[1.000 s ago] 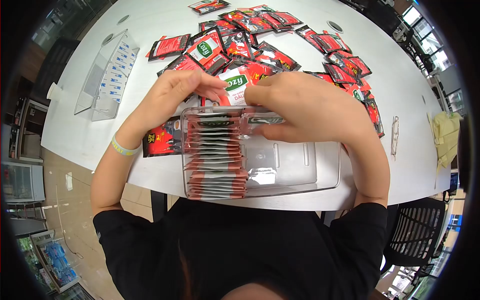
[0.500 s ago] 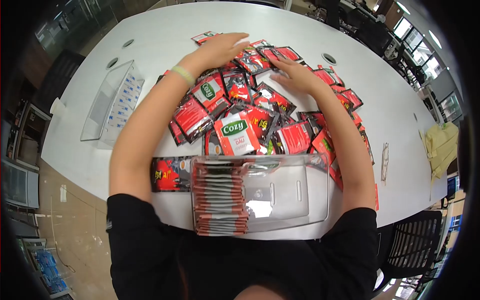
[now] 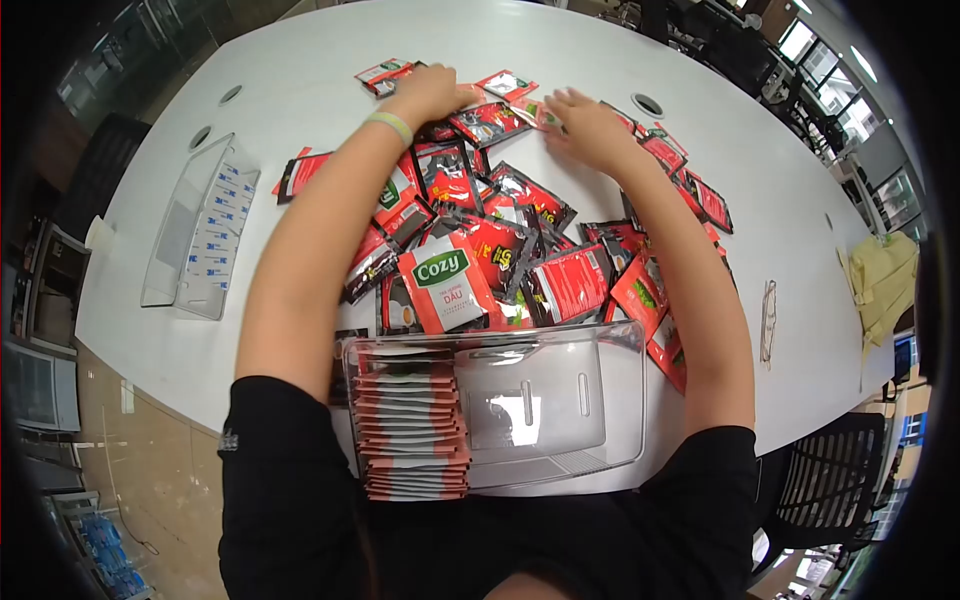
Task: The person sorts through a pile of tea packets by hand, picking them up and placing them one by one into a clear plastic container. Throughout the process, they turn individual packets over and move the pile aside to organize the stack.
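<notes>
A loose pile of red and black sachets [image 3: 568, 283], some marked Cozy, spreads over the white table. At its far side my left hand [image 3: 428, 92] bends over some sachets, a blurred finger stretched to the right; its other fingers are partly hidden. Across a small gap my right hand [image 3: 590, 130] has its fingers apart, beside a blurred sachet [image 3: 538, 112]. Close to my body stands a clear plastic bin [image 3: 540, 400]. A neat row of sachets [image 3: 412, 430] fills its left part.
Another clear bin [image 3: 190, 230] with blue-printed strips on its side stands at the table's left. A thin clear item [image 3: 768, 320] lies at the right, near a yellow cloth [image 3: 882, 280]. Round cable holes [image 3: 648, 104] pierce the table [image 3: 330, 60]. A black chair [image 3: 825, 490] is at lower right.
My left hand has bent its fingers at the pile's far edge. My right hand has shifted slightly. Some far sachets have been displaced, and the whole view has shifted a little.
</notes>
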A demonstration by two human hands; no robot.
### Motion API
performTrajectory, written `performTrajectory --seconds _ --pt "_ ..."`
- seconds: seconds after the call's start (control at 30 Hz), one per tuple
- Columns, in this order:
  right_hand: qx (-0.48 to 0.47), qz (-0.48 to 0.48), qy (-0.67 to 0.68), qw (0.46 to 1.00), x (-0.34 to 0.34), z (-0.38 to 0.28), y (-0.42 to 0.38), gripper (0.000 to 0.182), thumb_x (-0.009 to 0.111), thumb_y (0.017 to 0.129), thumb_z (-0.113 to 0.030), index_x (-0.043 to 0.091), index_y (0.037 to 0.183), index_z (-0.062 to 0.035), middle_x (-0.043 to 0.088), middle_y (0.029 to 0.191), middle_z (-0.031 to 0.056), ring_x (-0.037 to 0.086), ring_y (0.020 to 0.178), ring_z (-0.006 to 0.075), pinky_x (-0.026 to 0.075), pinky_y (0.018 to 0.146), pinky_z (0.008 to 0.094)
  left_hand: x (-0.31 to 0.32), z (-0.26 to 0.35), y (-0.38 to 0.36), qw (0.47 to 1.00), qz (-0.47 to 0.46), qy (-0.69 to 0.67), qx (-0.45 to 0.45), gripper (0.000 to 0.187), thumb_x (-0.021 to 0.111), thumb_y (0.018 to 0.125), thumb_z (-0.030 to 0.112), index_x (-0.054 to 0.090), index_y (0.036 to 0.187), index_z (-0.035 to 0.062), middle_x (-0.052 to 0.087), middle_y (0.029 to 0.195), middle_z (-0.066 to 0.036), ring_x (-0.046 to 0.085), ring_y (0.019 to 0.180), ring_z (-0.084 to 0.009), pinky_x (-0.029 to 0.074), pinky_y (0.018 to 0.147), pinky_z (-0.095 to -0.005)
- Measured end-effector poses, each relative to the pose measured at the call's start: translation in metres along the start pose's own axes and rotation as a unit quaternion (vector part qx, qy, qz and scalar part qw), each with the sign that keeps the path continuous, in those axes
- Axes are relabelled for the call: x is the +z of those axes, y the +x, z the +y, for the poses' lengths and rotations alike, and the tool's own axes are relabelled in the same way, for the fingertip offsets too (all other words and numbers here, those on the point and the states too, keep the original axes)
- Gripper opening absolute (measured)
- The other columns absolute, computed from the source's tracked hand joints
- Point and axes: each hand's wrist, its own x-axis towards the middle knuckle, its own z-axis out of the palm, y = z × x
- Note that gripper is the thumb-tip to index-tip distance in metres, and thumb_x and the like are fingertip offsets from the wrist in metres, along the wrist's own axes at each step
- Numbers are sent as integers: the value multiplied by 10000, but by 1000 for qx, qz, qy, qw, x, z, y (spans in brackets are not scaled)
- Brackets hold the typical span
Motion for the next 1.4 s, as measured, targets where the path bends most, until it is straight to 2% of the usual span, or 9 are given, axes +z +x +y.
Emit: performTrajectory --seconds 0.03,0.1,0.27,0.33,0.5,0.6,0.87,1.07,1.4 --pt "-1 5 -3 1000 -9 -2 11 271 622 844 -241 643 1051 -66 698 879 174 688 869 323 495 878 499 6 0 8 998 -53 17 -29 690 547 841 669 685 1111 49 646 1201 -184 609 1128 -346 497 907 -453" --pt "183 -312 121 924 -28 -9 32 253 629 814 -196 643 1028 -61 699 890 174 684 904 338 491 907 468 7 -2 15 998 -52 -18 -38 684 620 795 665 690 1097 55 660 1180 -170 617 1125 -338 496 903 -461" --pt "118 -328 23 937 -37 -21 30 265 651 766 -169 668 1015 -79 701 852 142 680 861 309 497 851 437 -3 -5 0 996 81 -35 -13 539 781 712 480 702 1044 63 691 1094 -166 649 1051 -335 518 855 -448" --pt "95 -137 3 986 -32 -16 15 221 650 762 -159 697 971 -103 702 838 127 678 851 291 492 826 426 -9 -10 -12 991 120 -54 17 453 756 740 451 719 996 79 723 947 -136 692 923 -292 527 807 -423" --pt "270 14 312 911 -69 -12 11 277 668 847 -214 649 1023 -2 662 958 153 657 854 256 515 767 374 -52 -18 -43 962 145 -230 -23 361 648 829 421 724 967 97 706 727 -93 697 712 -238 516 679 -368" --pt "273 26 515 812 -104 -19 7 300 626 945 -254 600 1160 -45 652 948 46 610 839 114 499 697 260 -66 -27 -67 941 213 -263 13 306 608 877 326 698 996 59 698 802 -148 676 736 -279 505 675 -351" --pt "131 -149 608 769 -245 -106 3 199 699 880 -138 672 1036 -17 667 868 -8 592 700 61 478 605 218 -83 3 -189 833 142 -532 57 267 632 925 141 626 1104 -56 704 987 -74 659 898 -105 499 805 -229" --pt "-41 -217 262 939 -242 -161 1 262 750 685 -52 586 889 -37 611 753 97 601 687 270 472 604 368 -79 34 -236 840 138 -520 71 221 644 932 146 636 1062 -33 710 931 -41 603 835 -42 460 744 -197" --pt "-32 -143 250 957 -218 -178 -4 359 772 724 -234 542 945 -68 594 866 78 600 774 283 470 634 389 -88 50 -250 804 108 -583 45 258 668 914 130 625 1103 -42 710 990 -68 645 911 -82 509 813 -215"
